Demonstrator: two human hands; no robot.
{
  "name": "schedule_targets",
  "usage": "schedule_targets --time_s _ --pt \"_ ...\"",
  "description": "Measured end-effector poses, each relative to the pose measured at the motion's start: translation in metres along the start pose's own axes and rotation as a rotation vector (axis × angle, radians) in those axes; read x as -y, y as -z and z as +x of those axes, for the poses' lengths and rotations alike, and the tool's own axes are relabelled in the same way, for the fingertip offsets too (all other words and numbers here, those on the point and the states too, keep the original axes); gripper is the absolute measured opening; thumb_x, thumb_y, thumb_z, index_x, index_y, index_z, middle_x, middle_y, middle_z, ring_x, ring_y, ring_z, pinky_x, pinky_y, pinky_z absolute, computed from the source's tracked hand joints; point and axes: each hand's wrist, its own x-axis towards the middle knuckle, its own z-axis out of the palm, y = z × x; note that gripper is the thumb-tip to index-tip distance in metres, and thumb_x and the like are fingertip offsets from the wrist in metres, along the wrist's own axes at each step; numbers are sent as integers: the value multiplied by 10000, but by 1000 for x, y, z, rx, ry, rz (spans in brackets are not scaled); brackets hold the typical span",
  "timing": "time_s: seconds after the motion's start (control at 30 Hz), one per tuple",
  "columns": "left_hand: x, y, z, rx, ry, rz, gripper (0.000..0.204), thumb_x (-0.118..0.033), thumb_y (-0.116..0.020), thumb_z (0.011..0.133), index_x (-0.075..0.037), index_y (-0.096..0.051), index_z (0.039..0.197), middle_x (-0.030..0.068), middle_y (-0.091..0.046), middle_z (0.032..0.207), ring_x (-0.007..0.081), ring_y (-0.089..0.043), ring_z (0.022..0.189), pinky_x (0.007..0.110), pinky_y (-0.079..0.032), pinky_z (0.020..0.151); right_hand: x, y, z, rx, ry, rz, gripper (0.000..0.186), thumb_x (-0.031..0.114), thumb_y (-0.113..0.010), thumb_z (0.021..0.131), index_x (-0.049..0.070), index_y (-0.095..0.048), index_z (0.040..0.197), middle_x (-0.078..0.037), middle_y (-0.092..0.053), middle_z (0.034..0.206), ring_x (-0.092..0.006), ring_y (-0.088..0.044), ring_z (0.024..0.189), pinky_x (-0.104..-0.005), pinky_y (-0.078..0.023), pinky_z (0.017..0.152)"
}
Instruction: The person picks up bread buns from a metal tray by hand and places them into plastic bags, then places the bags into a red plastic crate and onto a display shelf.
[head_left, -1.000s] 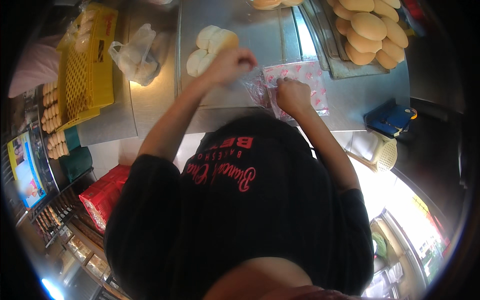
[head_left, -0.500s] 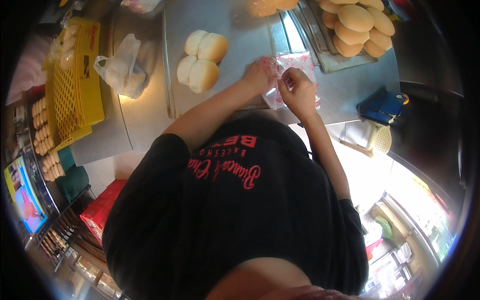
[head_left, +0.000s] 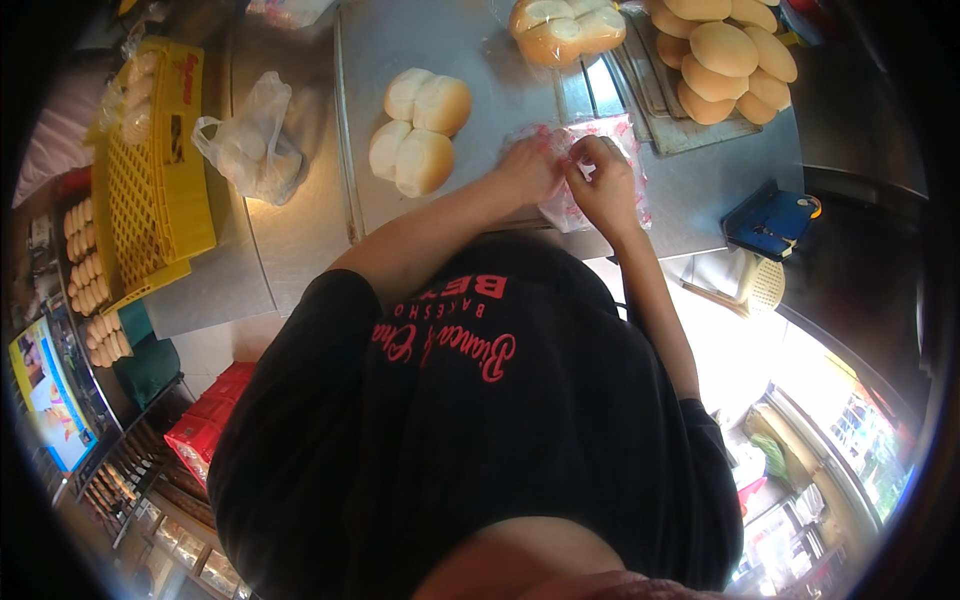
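Thin, see-through plastic packaging with pinkish-red printed marks [head_left: 606, 128], creased and glossy, lay near the close edge of the grey metal worktop [head_left: 690, 190], bunched beside the left hand [head_left: 532, 172] and partly covered by the right hand [head_left: 603, 180], its mouth too obscured to make out.

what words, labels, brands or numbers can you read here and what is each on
Black short-sleeved cloth shirt: red script and block lettering, upside down, partly legible; wording not copied here.
Yellow slatted plastic crate: red lettering on its side, too small and blurred.
White-and-pink printed plastic bag: pink marks, too small to read.
Bright rectangular screen: any text too small to read.
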Motion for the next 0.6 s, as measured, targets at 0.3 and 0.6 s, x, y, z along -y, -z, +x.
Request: schedule_targets --time_s 0.3,0.6 --pt "7 -16 11 -123 114 -194 360 -267 -527 834 -99 -568 1149 223 -618 1035 402 -607 924 498 -476 866 10 3 2 -57 83 -124 124 89 -658 753 31 -591 840 -135 -610 853 -299 -600 801 -386 -487 688" --pt "3 42 -11 73 -204 -151 179 -174 -554 825 -45 -676 851 143 -677 815 312 -660 821 419 -517 759 -7 -4 -7 22 -125 161 159 102 -574 888 20 -584 1024 -166 -642 1011 -334 -629 900 -350 -505 774"
